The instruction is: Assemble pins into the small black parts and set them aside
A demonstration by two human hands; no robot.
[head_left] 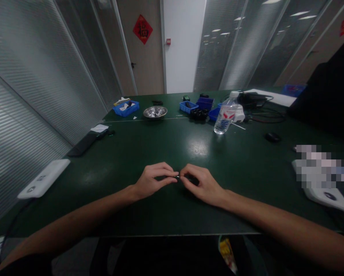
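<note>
Just above the green table [149, 142], near its front edge, my two hands meet fingertip to fingertip. Thumb and fingers of my left hand [154, 177] pinch a tiny dark and shiny piece [177, 176], too small to name. My right hand [201, 180] is closed in a pinch from the other side, its fingertips at the same piece. Whether the piece is one part or two cannot be made out. The right fingertips hide some of it.
A water bottle [225, 115] stands right of centre. Farther back are a metal bowl [155, 118], a blue tray [127, 112] and a blue basket [188, 110]. White devices [44, 179] lie at both sides. A black mouse [272, 137] sits at right.
</note>
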